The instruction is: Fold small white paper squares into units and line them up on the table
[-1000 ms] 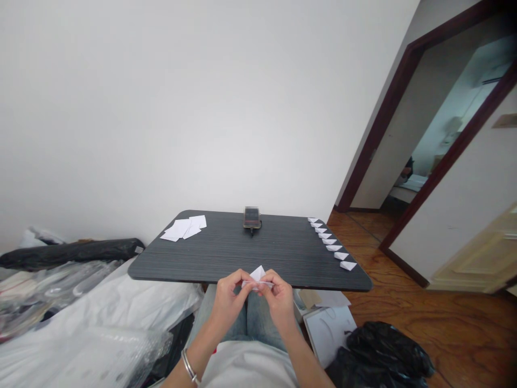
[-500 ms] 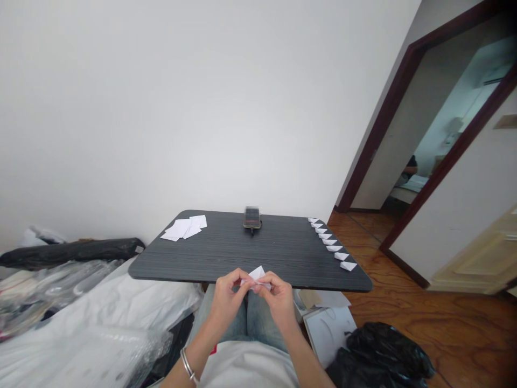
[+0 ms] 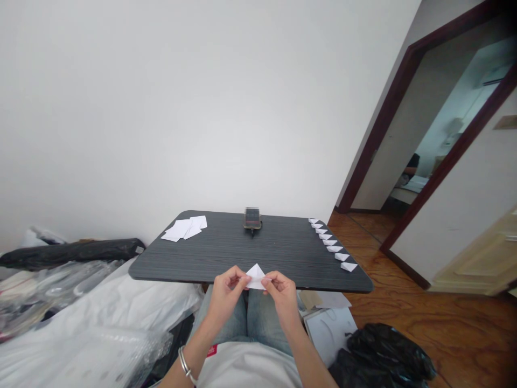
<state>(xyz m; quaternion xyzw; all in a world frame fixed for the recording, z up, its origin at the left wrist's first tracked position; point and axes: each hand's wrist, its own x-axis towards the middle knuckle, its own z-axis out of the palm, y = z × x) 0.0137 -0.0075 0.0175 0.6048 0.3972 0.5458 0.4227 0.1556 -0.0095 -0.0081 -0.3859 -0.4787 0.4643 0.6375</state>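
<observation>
Between the two hands, right by the near edge of the desk (image 3: 242, 253), there's the small folded white paper (image 3: 256, 276), its peak pointing away! The left hand (image 3: 226, 289) pinches its left end between thumb and fingers; the right hand (image 3: 283, 292) is clamped on the right end just the same. Straight out beyond both hands, a dark device (image 3: 252, 217). Well off to the left hand's left, overlapping white sheets (image 3: 183, 229); out right of the right hand, a slanting row of folded white pieces (image 3: 334, 249)!
</observation>
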